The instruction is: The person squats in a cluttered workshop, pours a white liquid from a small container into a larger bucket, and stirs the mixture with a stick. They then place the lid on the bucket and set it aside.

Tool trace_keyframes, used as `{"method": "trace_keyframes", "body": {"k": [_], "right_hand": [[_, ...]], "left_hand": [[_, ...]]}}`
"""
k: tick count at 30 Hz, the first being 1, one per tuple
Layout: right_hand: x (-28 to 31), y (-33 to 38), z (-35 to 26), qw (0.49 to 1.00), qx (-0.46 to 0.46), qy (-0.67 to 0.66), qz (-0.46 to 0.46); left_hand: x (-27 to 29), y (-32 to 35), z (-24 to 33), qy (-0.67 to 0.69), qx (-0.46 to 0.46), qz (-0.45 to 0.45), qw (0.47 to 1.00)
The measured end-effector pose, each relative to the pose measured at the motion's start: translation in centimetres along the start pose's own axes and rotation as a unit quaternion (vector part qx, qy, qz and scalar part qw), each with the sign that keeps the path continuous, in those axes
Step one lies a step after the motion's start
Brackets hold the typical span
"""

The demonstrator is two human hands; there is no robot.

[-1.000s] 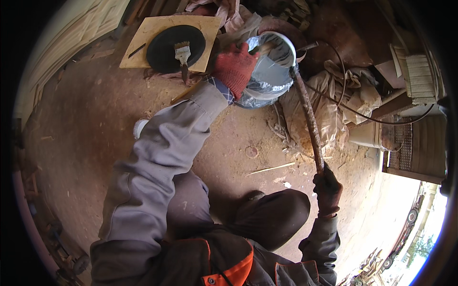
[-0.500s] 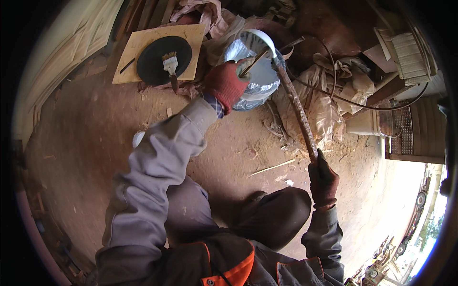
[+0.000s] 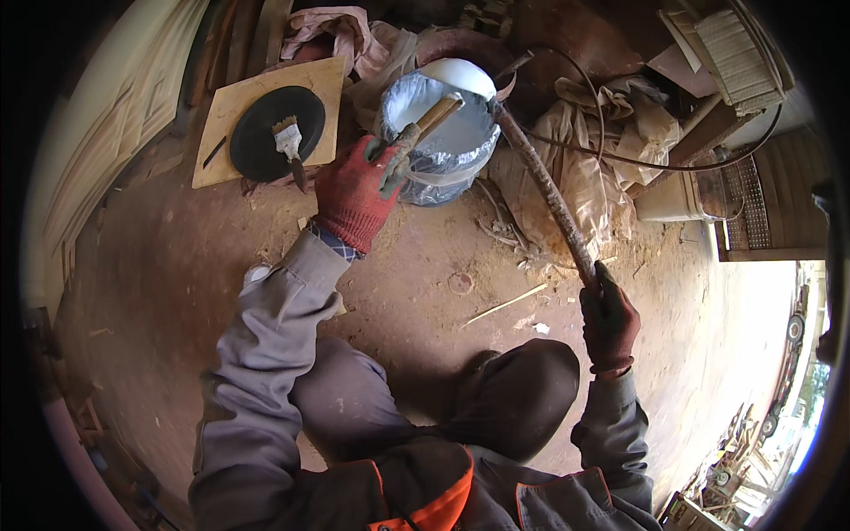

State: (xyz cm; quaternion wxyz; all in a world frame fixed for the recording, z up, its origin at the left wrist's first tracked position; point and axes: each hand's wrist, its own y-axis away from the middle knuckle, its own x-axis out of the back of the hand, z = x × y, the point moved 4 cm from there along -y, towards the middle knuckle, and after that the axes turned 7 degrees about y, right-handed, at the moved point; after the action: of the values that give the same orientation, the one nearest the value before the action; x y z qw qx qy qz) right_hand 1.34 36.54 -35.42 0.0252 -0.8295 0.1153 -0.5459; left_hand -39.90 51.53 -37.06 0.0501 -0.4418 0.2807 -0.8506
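My left hand [image 3: 361, 186], in a red work glove, is closed round a short flat wooden stick [image 3: 437, 113] with a pale tip. The stick slants over the near left side of a bucket [image 3: 450, 175] lined with silvery plastic film. Whitish liquid [image 3: 474, 124] shows inside the bucket. In my right hand [image 3: 609, 323], gloved in red and dark, is the lower end of a long, paint-stained pole [image 3: 549, 193]. Its far end reaches the bucket's rim beside a white rounded scoop [image 3: 462, 78], apparently joined to it.
Left of the bucket, a paintbrush [image 3: 288, 140] lies on a black round lid [image 3: 250, 146] on a square board [image 3: 208, 159]. Crumpled plastic sheeting [image 3: 575, 159], a cable [image 3: 651, 166] and a pale bucket [image 3: 673, 205] are on the right. A thin wood strip [image 3: 505, 305] lies on the floor.
My left hand has drawn back left and nearer with the stick, which has come out from over the bucket's middle. The scoop has turned to show its rounded white surface.
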Motion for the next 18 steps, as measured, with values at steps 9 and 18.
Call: {"method": "trace_keyframes", "body": {"k": [9, 18], "right_hand": [[0.5, 0.7, -1.2, 0.995, 0.061, 0.074, 0.038], [0.7, 1.4, -0.2, 0.987, 0.124, 0.085, 0.056]], "left_hand": [[-3.0, -4.0, 0.6, -0.085, 0.115, -0.167, 0.976], [-2.2, -3.8, -1.5, -0.127, 0.084, -0.108, 0.982]]}}
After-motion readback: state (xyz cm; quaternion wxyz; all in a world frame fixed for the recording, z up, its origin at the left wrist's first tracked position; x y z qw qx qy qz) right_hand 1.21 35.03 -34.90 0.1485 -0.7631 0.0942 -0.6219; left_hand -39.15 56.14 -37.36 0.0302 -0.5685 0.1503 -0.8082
